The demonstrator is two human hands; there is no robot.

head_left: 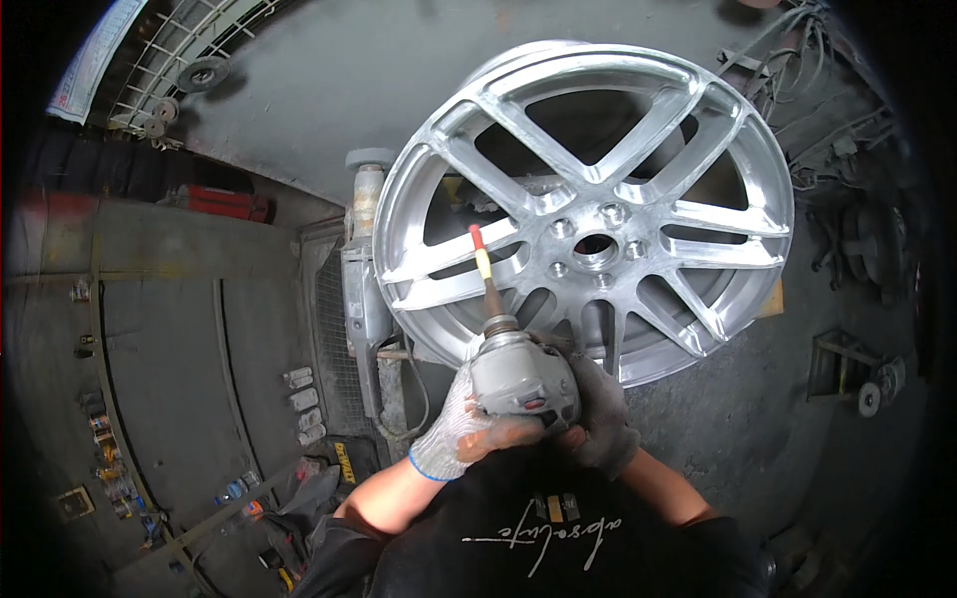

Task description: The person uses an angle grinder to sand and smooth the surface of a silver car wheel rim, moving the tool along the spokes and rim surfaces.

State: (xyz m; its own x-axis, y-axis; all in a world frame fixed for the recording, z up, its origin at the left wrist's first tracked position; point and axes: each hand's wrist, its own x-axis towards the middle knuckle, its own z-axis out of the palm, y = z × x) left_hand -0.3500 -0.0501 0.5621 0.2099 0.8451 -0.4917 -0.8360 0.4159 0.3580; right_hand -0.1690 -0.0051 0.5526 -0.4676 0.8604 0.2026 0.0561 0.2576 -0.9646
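Note:
A bare-metal alloy car wheel stands face-up in front of me, with double spokes around its hub hole. Between me and its lower left side is a grey die grinder, with a thin tapered bit that is yellow and red at the end. The bit's tip overlaps a left spoke; whether it touches cannot be told. My left hand, in a white knit glove with a blue cuff, is closed round the grinder's left side. In a darker grey glove, my right hand grips its right side; those fingers are partly hidden.
A second grey power tool with a cord is left of the wheel. A wire rack holds abrasive discs at upper left. Cables tangle at upper right; a small stand is at right. Several small cans stand at left.

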